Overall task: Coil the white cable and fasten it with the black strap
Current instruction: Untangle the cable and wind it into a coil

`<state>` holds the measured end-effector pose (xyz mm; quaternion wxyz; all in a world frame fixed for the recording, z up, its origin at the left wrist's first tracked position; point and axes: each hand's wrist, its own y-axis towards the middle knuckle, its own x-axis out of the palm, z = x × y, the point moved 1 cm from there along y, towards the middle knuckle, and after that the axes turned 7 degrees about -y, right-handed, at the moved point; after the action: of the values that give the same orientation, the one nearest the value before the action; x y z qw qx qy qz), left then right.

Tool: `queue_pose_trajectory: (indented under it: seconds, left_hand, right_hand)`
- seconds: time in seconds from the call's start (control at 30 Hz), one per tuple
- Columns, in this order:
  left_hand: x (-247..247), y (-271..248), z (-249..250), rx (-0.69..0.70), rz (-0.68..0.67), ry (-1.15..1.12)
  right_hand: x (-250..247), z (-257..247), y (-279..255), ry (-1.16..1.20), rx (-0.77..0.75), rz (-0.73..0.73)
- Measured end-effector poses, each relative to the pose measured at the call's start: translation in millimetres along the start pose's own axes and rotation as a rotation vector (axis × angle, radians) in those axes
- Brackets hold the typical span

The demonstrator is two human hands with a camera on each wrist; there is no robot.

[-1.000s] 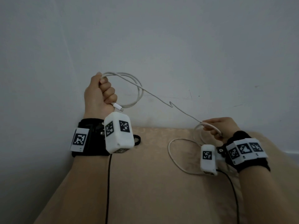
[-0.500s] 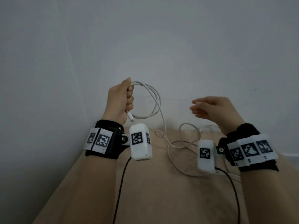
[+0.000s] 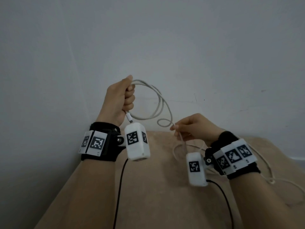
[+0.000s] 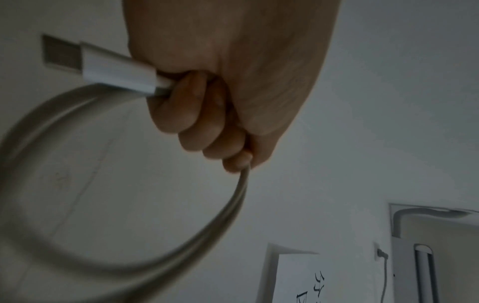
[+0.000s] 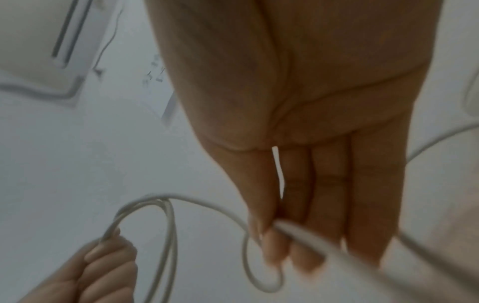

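Note:
My left hand (image 3: 127,100) is raised in a fist and grips a coil of the white cable (image 3: 159,100) with two or three loops. The cable's USB plug (image 3: 129,116) sticks out below the fist and is sharp in the left wrist view as the plug (image 4: 111,67) beside the left hand (image 4: 207,114). My right hand (image 3: 175,128), lower and to the right, pinches the cable between thumb and forefinger, just past a small kink loop (image 3: 165,123). The right hand (image 5: 277,231) shows the same pinch. Loose cable (image 3: 267,171) trails over the surface. No black strap is in view.
A beige padded surface (image 3: 165,204) lies under both forearms and ends against a grey wall (image 3: 165,47). Black camera cords (image 3: 120,187) run back along each arm. A sheet with writing (image 4: 311,283) hangs on the far wall.
Half a second ago my right hand was open in the air beside the coil. It has dropped and pinched the cable lower down. The left hand has moved right since one second ago.

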<state>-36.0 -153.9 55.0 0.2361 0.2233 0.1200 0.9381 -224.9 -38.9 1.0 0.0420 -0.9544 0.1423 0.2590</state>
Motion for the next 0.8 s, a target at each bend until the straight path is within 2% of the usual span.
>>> queue_pose_trajectory:
  seconds: [0.07, 0.2, 0.3, 0.37, 0.5, 0.63, 0.7, 0.8]
  left_hand:
    - [5.0, -3.1, -1.0, -0.019, -0.158, 0.109]
    - [12.0, -12.3, -4.6, -0.065, -0.521, 0.407]
    - [13.2, -18.9, -3.7, -0.120, -0.652, 0.603]
    - [14.1, -20.4, -4.8, -0.150, -0.685, 0.718]
    - [28.4, -20.9, -17.0, -0.194, -0.750, 0.854]
    - [45.5, -20.6, -39.6, -0.211, -0.802, 1.069]
    - [40.1, -15.7, -47.0, -0.221, -0.752, 1.165]
    - [18.5, -8.2, -39.5, -0.209, -0.629, 1.114]
  right_hand:
    - [-1.7, -0.9, 1.6, 0.041, -0.018, 0.097]
    - [-9.1, 9.1, 7.9, -0.028, -0.006, 0.341]
    - [-23.3, 14.4, 4.9, -0.014, -0.007, 0.448]
    - [-29.0, 13.0, 1.4, -0.038, -0.005, 0.390]
    - [-16.9, -2.1, -3.3, -0.132, -0.002, 0.176]
    - [-8.0, -18.5, -5.0, 0.272, -0.139, 0.038]
    - [-16.5, -21.5, -5.9, 0.485, -0.178, 0.043]
    - [-35.4, -11.3, -3.8, 0.649, -0.133, 0.212]
